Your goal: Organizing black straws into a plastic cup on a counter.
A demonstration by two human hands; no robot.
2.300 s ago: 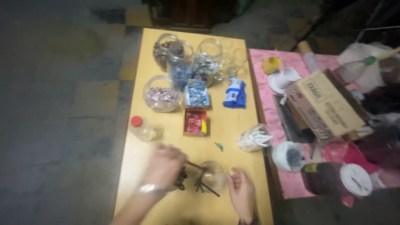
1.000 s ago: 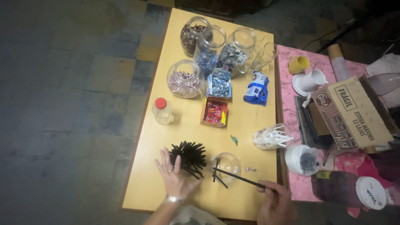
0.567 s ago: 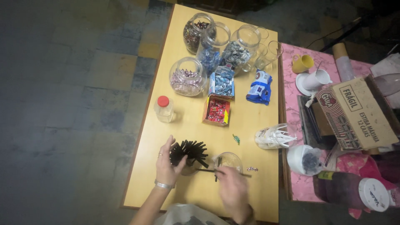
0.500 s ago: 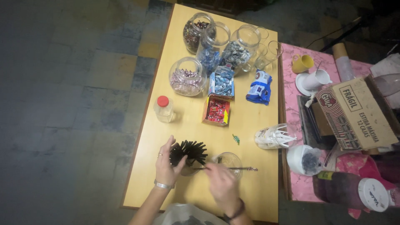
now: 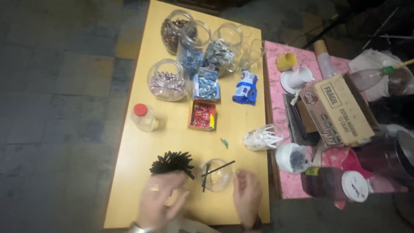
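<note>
A fanned bundle of black straws (image 5: pixel 171 162) lies on the yellow table (image 5: pixel 142 151) near its front edge. My left hand (image 5: pixel 160 200), motion-blurred, has its fingers spread, and the fingertips touch the bundle's near end. Just right of the bundle stands a small clear glass bowl (image 5: pixel 215 177) with two black straws (image 5: pixel 217 168) leaning in it. My right hand (image 5: pixel 246 195) sits right of the bowl with loosely bent fingers; nothing shows in it.
Further back on the table are several glass jars of wrapped sweets (image 5: pixel 168 80), a red-capped bottle (image 5: pixel 143 116), a red box (image 5: pixel 202 114), a blue packet (image 5: pixel 245 87) and white plastic forks (image 5: pixel 260 138). To the right, a pink-covered table (image 5: pixel 276 86) holds a cardboard box (image 5: pixel 338 110), cups and containers.
My right hand carried a black straw to the glass bowl, left it leaning there and drew back to the right. My left hand stayed at the straw bundle.
</note>
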